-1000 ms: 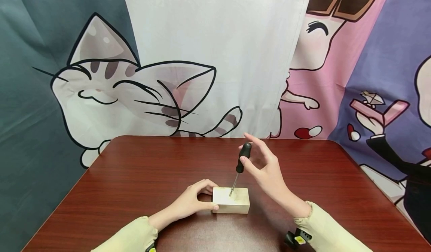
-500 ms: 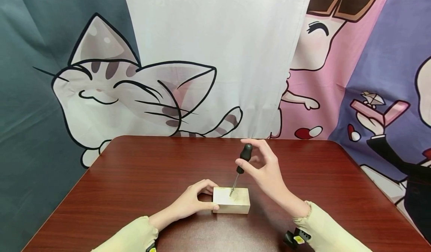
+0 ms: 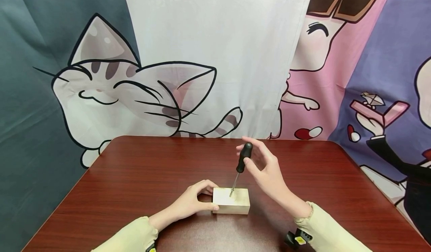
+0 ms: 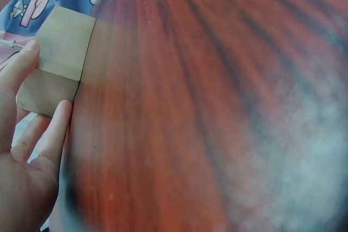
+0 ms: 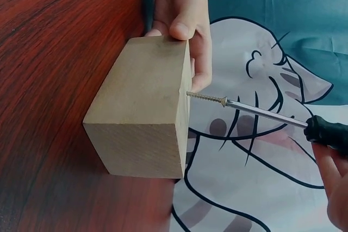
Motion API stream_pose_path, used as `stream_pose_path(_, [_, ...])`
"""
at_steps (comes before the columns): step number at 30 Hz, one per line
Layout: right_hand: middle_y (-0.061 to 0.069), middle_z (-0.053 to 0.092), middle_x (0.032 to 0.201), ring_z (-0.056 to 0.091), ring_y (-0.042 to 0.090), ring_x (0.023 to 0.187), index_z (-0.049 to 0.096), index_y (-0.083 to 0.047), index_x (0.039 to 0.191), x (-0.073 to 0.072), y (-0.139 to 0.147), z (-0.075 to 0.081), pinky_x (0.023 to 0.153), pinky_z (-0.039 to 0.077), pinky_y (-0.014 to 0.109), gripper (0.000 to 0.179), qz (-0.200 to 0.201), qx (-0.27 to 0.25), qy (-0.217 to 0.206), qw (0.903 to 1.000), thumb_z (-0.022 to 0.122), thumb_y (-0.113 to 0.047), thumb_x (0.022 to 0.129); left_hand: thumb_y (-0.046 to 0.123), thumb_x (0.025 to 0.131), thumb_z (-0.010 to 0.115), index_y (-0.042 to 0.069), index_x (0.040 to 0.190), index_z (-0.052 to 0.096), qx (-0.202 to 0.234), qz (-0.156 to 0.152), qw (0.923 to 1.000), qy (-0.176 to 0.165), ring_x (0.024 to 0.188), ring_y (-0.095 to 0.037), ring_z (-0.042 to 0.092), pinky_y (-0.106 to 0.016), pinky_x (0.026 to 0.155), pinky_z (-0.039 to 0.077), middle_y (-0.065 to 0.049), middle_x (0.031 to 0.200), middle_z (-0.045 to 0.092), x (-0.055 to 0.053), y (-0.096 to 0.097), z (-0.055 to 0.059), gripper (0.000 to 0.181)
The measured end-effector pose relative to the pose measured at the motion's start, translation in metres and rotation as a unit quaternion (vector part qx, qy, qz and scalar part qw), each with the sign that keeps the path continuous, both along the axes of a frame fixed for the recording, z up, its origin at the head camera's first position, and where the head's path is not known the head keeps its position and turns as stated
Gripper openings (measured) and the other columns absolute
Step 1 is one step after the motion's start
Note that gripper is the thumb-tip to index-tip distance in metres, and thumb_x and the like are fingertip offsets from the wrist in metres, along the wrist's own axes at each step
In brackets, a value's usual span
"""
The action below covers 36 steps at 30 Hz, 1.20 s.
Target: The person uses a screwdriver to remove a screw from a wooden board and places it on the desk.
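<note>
1. Screwdriver, seen from the head, stands over a wooden block near the middle of the table, its black handle leaning to the far right. The right hand holds that handle between thumb and fingers, the forefinger raised beyond it. The left hand grips the block's left end, thumb on the near side, fingers on the far side. Both arms wear pale sleeves. A printed cloth with a cartoon cat hangs at the far side.

2. From the left wrist, the left hand's thumb and fingers hold the block on the table; the right hand's grip cannot be told there.

3. From the right wrist, a screw stands between the block's top and the shaft's tip, most of its thread showing outside the wood. Right-hand fingers touch the handle.
</note>
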State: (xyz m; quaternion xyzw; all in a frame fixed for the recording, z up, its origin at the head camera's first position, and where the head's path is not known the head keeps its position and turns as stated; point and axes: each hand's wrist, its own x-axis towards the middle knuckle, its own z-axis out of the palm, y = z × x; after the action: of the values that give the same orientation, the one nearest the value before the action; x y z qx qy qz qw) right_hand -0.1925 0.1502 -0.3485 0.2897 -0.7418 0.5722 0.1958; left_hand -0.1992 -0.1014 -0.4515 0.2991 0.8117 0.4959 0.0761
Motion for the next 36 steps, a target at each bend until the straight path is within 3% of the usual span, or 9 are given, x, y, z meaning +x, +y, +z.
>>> stream_pose_path(7, [-0.001,0.063,0.108,0.067,0.009,0.082,0.058,-0.025,0.134,0.0013,-0.0008,0.0023,0.069,0.057,0.023,0.054,-0.061,0.026,0.002,0.9978,0.077,-0.010,0.085,0.038,0.078,0.083,0.029,0.119,0.062,-0.002,0.000,1.0000,0.002,0.104,-0.005,0.063,-0.025,0.096,0.051,0.010,0.115,0.065,0.0007,0.0000,0.0010,0.047])
stream_pose_path(11, [0.002,0.065,0.102,0.067,0.011,0.076,0.056,-0.022,0.136,0.0018,0.0000,0.0029,0.069,0.057,0.023,0.055,-0.052,0.018,-0.007,0.9985,0.075,-0.007,0.086,0.039,0.078,0.083,0.030,0.119,0.061,-0.004,0.002,1.0000,-0.001,0.104,-0.005,0.063,-0.025,0.096,0.050,0.010,0.115,0.065,0.0014,-0.0001,0.0010,0.047])
stream_pose_path(17, [0.010,0.069,0.115,0.070,0.010,0.095,0.052,-0.020,0.142,0.0016,0.0013,0.0030,0.080,0.058,0.023,0.058,-0.020,0.003,-0.009,0.9997,0.068,0.000,0.090,0.039,0.078,0.083,0.030,0.119,0.062,-0.005,0.004,1.0000,-0.002,0.104,-0.005,0.063,-0.025,0.096,0.050,0.010,0.114,0.065,0.0010,0.0000,0.0003,0.047])
stream_pose_path(20, [0.009,0.070,0.118,0.069,0.009,0.104,0.053,-0.021,0.140,0.0027,0.0025,0.0048,0.080,0.058,0.023,0.056,-0.019,0.003,-0.013,0.9997,0.069,-0.002,0.090,0.040,0.078,0.083,0.030,0.119,0.062,-0.005,0.004,1.0000,-0.003,0.104,-0.006,0.063,-0.025,0.096,0.050,0.010,0.114,0.065,0.0007,0.0002,-0.0005,0.047])
stream_pose_path(26, [0.003,0.070,0.117,0.069,0.016,0.103,0.055,-0.022,0.138,0.0047,0.0037,0.0084,0.078,0.060,0.027,0.054,-0.023,-0.005,-0.017,0.9996,0.070,-0.003,0.090,0.039,0.078,0.083,0.031,0.118,0.062,-0.003,0.004,1.0000,0.002,0.104,-0.005,0.063,-0.025,0.096,0.050,0.010,0.114,0.065,0.0000,0.0002,-0.0019,0.046])
stream_pose_path(30, [-0.003,0.070,0.116,0.070,0.014,0.101,0.055,-0.020,0.137,0.0050,0.0045,0.0084,0.077,0.060,0.027,0.053,-0.025,-0.007,-0.014,0.9996,0.070,-0.003,0.089,0.038,0.078,0.084,0.030,0.117,0.062,0.000,0.004,1.0000,0.005,0.103,-0.005,0.063,-0.024,0.096,0.050,0.010,0.113,0.066,0.0000,0.0001,-0.0022,0.046])
stream_pose_path(36, [0.000,0.072,0.115,0.071,0.014,0.100,0.057,-0.014,0.133,0.0043,0.0074,0.0081,0.079,0.059,0.026,0.051,-0.030,-0.009,-0.002,0.9995,0.073,-0.001,0.086,0.038,0.077,0.084,0.030,0.117,0.062,0.002,0.002,1.0000,0.003,0.103,-0.004,0.064,-0.024,0.096,0.050,0.009,0.112,0.066,0.0003,0.0001,-0.0020,0.046])
